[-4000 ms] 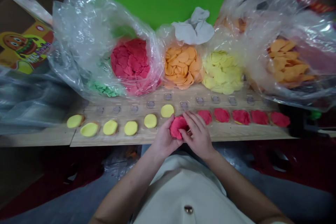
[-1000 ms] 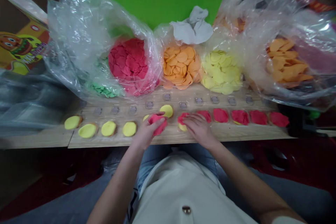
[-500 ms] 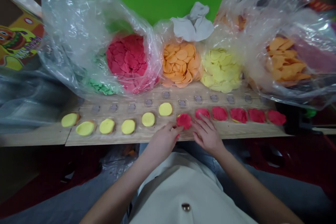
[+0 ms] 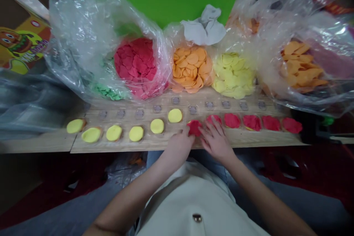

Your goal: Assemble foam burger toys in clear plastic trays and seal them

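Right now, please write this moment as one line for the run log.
left hand: at red piece | right hand: spread, partly over next red piece | row: yellow discs leftward, other red pieces rightward | behind: plastic bags

The surface before me looks like grained wood. Toward its near edge, my red piece is matt and crinkled, the yellow discs smooth and matt. Along its far edge, the clear plastic bags are glossy and creased.

Bags, seemingly touching, lie behind the discs.
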The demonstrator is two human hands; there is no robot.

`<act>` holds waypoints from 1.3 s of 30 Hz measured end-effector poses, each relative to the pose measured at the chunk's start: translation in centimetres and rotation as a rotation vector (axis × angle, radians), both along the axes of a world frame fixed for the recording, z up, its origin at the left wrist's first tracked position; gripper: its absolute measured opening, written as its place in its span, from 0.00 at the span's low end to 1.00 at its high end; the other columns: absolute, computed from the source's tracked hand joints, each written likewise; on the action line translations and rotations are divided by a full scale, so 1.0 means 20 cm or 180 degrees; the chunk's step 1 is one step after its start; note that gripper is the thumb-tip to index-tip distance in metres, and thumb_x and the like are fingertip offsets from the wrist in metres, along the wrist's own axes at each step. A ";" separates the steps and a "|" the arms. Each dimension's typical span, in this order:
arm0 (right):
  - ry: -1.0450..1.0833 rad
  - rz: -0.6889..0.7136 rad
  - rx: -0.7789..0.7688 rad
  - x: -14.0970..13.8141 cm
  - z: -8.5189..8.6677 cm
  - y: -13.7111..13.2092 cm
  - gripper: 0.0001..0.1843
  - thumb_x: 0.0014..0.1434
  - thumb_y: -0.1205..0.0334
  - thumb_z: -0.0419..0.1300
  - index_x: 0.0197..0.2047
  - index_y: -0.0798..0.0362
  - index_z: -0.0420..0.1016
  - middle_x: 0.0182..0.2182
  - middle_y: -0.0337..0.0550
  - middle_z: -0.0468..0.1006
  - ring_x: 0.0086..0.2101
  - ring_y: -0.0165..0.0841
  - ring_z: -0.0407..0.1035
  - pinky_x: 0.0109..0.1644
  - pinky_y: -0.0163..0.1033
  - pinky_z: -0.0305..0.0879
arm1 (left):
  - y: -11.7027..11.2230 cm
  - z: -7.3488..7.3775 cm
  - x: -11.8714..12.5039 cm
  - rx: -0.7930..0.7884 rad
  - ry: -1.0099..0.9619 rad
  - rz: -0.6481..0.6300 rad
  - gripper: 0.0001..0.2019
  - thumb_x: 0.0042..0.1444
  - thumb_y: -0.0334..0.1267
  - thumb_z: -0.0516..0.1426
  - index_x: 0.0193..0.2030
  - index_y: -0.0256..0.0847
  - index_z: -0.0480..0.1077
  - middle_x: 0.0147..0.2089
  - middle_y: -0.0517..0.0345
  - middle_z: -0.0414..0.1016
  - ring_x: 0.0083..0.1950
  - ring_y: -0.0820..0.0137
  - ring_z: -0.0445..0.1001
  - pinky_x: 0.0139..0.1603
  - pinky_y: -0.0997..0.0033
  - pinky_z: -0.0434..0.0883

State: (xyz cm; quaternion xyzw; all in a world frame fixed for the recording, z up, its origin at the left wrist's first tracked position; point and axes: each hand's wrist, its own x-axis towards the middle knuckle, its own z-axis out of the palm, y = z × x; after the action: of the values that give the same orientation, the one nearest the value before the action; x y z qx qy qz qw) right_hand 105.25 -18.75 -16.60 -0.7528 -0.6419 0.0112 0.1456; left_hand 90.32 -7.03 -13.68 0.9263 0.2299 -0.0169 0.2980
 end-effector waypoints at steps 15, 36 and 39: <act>0.1077 0.0022 0.0440 -0.27 0.15 0.40 0.21 0.55 0.58 0.56 0.52 0.51 0.67 0.48 0.50 0.66 0.48 0.41 0.61 0.52 0.48 0.60 | 0.25 0.09 -0.17 -0.5954 -0.1425 0.1814 0.31 0.55 0.61 0.41 0.53 0.39 0.63 0.45 0.46 0.72 0.43 0.64 0.72 0.44 0.63 0.68; 0.1793 0.0718 0.0840 -0.25 0.17 0.35 0.11 0.58 0.67 0.52 0.40 0.48 0.73 0.39 0.42 0.75 0.42 0.33 0.67 0.47 0.42 0.63 | 0.18 -0.04 -0.17 -0.6588 -0.1357 0.1881 0.20 0.56 0.50 0.50 0.43 0.35 0.70 0.36 0.51 0.74 0.38 0.70 0.73 0.42 0.68 0.69; 0.2470 0.0130 0.0819 -0.23 0.15 0.39 0.07 0.58 0.64 0.53 0.37 0.49 0.72 0.35 0.41 0.76 0.38 0.32 0.70 0.43 0.39 0.67 | 0.23 -0.04 -0.17 -0.5801 -0.1781 0.2500 0.09 0.52 0.39 0.57 0.39 0.37 0.70 0.34 0.57 0.73 0.33 0.77 0.71 0.36 0.78 0.68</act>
State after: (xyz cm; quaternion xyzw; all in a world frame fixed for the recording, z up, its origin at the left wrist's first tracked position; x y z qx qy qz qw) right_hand 100.61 -11.03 -13.53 -0.6554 -0.5503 0.2168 0.4697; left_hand 87.01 -2.52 -14.54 0.1791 0.3387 0.1300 0.9145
